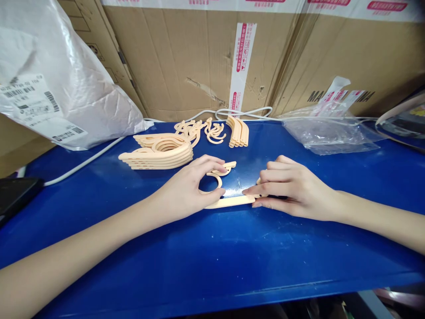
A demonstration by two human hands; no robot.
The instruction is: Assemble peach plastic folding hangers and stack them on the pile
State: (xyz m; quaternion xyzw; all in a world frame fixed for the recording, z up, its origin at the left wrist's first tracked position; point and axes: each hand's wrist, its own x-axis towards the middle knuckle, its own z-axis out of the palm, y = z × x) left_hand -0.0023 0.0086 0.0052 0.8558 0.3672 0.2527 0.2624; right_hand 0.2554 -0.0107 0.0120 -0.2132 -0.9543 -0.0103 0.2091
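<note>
A peach plastic hanger [232, 202] lies low over the blue table, with a long straight bar and a curved loop. My left hand [186, 190] curls over its left end; the thumb presses near the bar, and the fingertips touch the upper part. At the bar's right end, my right hand [295, 188] pinches a small peach end piece, partly hidden by the fingers. Just beyond my left hand sits a stack of matching hanger bodies [156, 160]. Behind it are loose curved hooks [215, 133] and a small bundle of short hanger arms [238, 133].
Large cardboard boxes [186, 53] stand along the back of the blue table [212, 261]. A white parcel bag [83, 88] leans at left, above a black device [16, 197]. Clear plastic wrap [332, 135] lies back right. A white cable [86, 163] runs behind.
</note>
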